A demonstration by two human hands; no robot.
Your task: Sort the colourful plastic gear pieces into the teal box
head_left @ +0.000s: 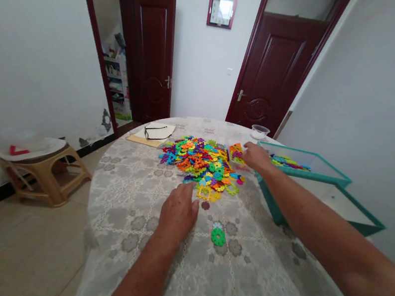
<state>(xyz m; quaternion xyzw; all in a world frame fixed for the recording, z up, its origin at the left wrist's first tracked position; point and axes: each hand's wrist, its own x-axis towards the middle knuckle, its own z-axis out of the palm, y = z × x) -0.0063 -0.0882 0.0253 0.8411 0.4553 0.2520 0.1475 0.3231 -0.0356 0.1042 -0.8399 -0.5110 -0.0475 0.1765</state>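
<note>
A heap of colourful plastic snowflake discs [205, 159] lies on the round table, mixed with some square and other shaped pieces. My left hand [179, 208] rests at the near left edge of the heap. Its thumb stands apart from the bent fingers, and no piece shows in it. To the right of the heap, my right hand [256, 157] is closed beside a small clear container [236, 160] holding orange, purple and yellow pieces. Whatever its fingers grip is hidden. Nearer to me, a green disc [218, 237] lies against a pale blue disc [217, 225].
On the right, a teal-edged box [339, 180] holds more pieces, partly behind my right forearm. A clear bowl [260, 130] stands at the far right. Eyeglasses [157, 133] lie on paper at the back left. A tan stool [48, 175] is on the floor, left.
</note>
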